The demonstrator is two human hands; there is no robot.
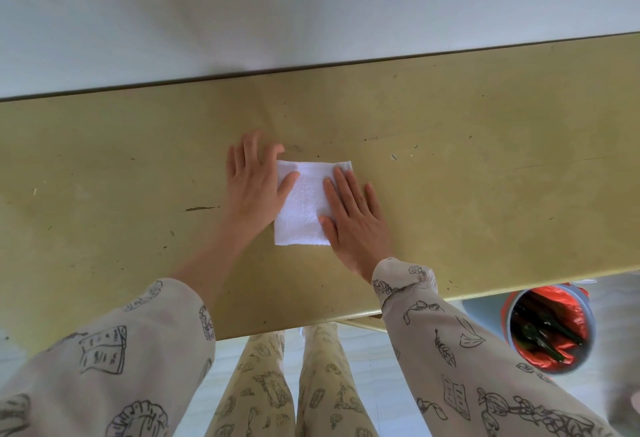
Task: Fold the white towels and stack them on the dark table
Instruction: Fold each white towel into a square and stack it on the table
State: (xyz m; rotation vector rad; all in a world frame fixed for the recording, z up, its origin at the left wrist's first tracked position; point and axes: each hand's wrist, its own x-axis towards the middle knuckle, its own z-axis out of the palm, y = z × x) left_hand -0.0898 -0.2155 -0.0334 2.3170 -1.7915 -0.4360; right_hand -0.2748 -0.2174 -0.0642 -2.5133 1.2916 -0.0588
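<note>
I see folded white towel (304,204) mid-table (485,173), nearer front edge. My left hand (254,180) flat, fingers straight, pressing towel's left side; right hand (353,215) flat on right side (little finger seemingly off cloth). Nothing gripped.

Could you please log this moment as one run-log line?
left hand: flat on towel | right hand: flat on towel | towel: folded, on table
</note>
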